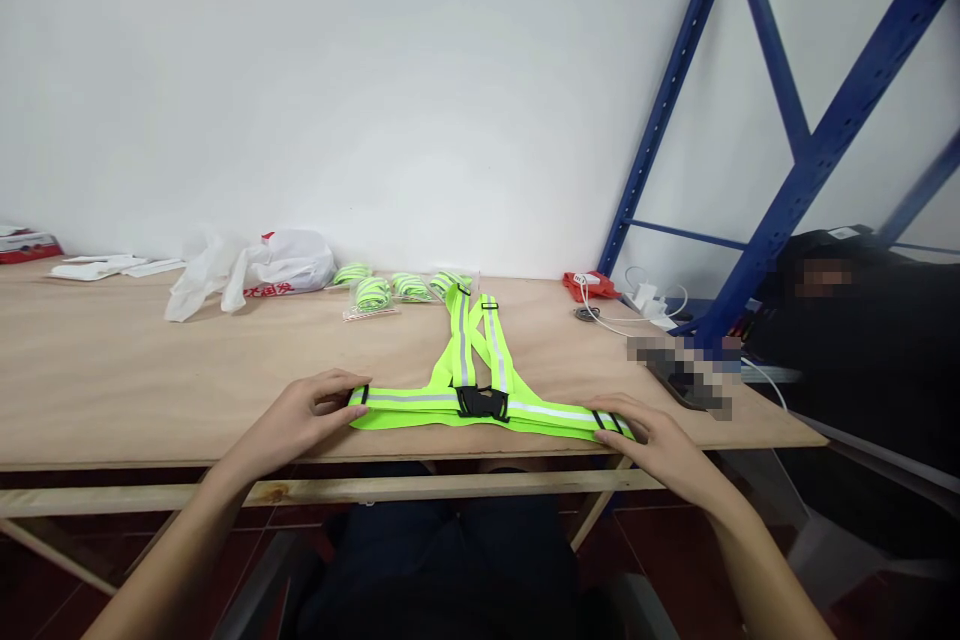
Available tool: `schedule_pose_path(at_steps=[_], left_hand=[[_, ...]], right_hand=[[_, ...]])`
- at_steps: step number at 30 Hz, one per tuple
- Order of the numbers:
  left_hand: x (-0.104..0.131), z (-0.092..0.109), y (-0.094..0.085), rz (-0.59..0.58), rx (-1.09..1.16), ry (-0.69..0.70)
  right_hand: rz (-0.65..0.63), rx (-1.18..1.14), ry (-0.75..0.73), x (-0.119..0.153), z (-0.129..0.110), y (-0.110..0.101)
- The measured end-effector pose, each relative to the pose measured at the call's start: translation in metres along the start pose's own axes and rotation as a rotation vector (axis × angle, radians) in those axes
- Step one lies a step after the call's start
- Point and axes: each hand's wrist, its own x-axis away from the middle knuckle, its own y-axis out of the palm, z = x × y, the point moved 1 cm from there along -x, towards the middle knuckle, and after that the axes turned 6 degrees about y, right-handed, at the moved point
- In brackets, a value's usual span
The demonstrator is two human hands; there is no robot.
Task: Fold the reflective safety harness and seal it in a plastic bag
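Head view: green vest (497,360) spread on bench (187,380), around its buckle (484,403). Pinched left of the buckle by left hand (291,420), right of it by right hand (658,442). Possibly skewed straps (460,345) from uneven pulling at either end.

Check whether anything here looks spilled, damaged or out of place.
Nothing clearly stands out. The yellow-green reflective vest lies spread on the table, left hand and right hand at opposite ends of its lower band. No spill or tear shows. The white plastic bag is crumpled, but hardly odd.
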Motion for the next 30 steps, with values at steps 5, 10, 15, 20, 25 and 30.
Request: schedule_pose_path(at_steps=[5, 10, 15, 20, 25, 30], left_hand=[[0.0, -0.002, -0.003, 0.046, 0.014, -0.002], [0.008, -0.006, -0.01, 0.019, -0.002, -0.015], [0.014, -0.006, -0.012, -0.071, -0.106, -0.027], [0.009, -0.001, -0.007, -0.082, -0.105, -0.051], [0.004, 0.006, -0.003, 0.033, -0.006, -0.092], [0.009, 0.008, -0.002, 0.173, 0.054, -0.106]], right_hand=[[0.064, -0.045, -0.009, -0.001, -0.007, -0.01], [0.057, -0.042, -0.015, -0.003, -0.007, -0.009], [-0.043, -0.008, 0.005, -0.003, 0.009, 0.0], [-0.022, 0.1, -0.037, 0.0, 0.005, 0.003], [0.215, 0.261, -0.215, 0.007, -0.052, 0.037], [0.131, 0.341, -0.428, 0.006, -0.091, 0.09]])
